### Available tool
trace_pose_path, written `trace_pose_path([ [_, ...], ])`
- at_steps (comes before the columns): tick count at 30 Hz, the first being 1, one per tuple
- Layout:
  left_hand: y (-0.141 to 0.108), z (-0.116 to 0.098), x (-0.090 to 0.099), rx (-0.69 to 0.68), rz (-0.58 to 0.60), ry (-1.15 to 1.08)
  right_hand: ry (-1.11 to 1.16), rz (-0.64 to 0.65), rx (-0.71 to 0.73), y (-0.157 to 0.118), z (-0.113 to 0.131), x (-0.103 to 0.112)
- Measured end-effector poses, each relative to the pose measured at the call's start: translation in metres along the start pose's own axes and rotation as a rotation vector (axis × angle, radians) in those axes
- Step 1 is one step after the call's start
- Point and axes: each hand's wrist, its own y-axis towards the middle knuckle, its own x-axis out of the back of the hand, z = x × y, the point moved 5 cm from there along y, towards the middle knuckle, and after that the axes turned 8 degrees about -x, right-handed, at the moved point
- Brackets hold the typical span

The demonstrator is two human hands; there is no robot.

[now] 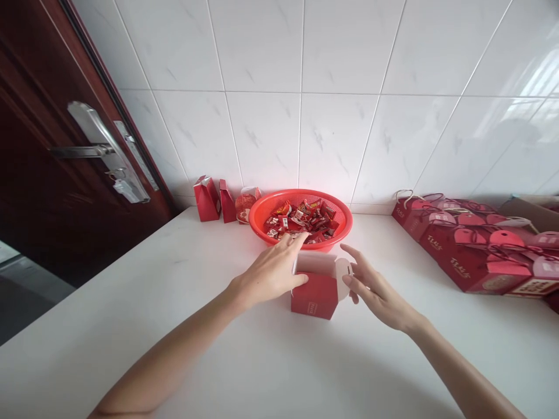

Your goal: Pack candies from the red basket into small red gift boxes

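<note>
A small red box (pixel 313 295) with a white inside stands upright and open-topped on the white table. My left hand (pixel 273 269) is at its left side, thumb over the near top edge, fingers stretched toward the back. On the right, my right hand (pixel 378 291) has its fingers apart beside the box's raised white flap (pixel 343 280), with the thumb against or very near it. Right behind the box is a red plastic basket (pixel 257 218) of wrapped candies (pixel 305 218), partly hidden by my left hand.
Three small red packages (pixel 207 201) stand by the tiled wall, left of the basket. Rows of red gift boxes (pixel 445 256) with cord handles fill the right side of the table (pixel 183 302). A dark red door (pixel 39 116) is at the left.
</note>
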Motion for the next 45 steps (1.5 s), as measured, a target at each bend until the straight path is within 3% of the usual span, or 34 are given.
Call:
trace_pose_path([
  [7, -0.001, 0.001, -0.007, 0.023, 0.104, 0.014, 0.099, -0.058, 0.034, 0.001, -0.006, -0.012],
  [14, -0.001, -0.004, -0.013, 0.041, 0.101, 0.039, 0.024, -0.373, 0.291, -0.003, 0.005, -0.01],
  [19, -0.004, -0.007, -0.012, 0.043, 0.159, 0.011, -0.146, -0.363, 0.406, -0.007, 0.016, -0.022],
  [27, -0.005, -0.011, -0.011, -0.137, 0.251, -0.213, -0.195, -0.369, 0.449, -0.008, 0.013, -0.024],
  [34, 0.004, 0.0, -0.012, -0.124, 0.111, -0.086, -0.225, -0.381, 0.436, -0.009, 0.013, -0.025],
  [40, 0.001, -0.007, -0.01, -0.166, 0.09, -0.072, -0.237, -0.35, 0.378, -0.007, 0.012, -0.022],
  [45, 0.0, -0.005, -0.009, -0.023, 0.129, -0.029, -0.282, -0.317, 0.338, -0.006, 0.008, -0.02],
])
